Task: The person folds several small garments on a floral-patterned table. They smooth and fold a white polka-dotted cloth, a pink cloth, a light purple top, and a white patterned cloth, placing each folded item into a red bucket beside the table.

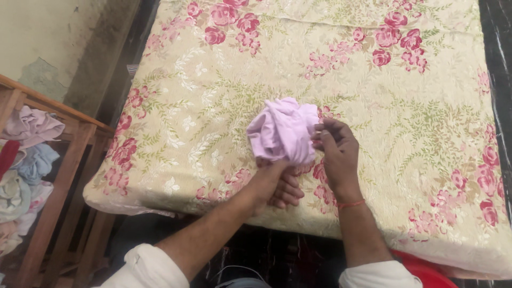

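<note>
Lilac cloth sits bunched in a ball above the near edge of the floral mattress, with no clear long axis. Left hand grips it from below, fingers closed; right hand pinches its right side. At far left, a wooden rack holds crumpled clothes.

A mattress fills most of the view, covered in cream fabric printed with pink roses and pale green fern sprays; its near edge hangs over a dark floor; the cover runs smooth, with one faint crease across the far end; a bunched lilac cloth sits near the middle towards the near edge, held up off the surface rather than lying flat; nothing else rests on it.
</note>
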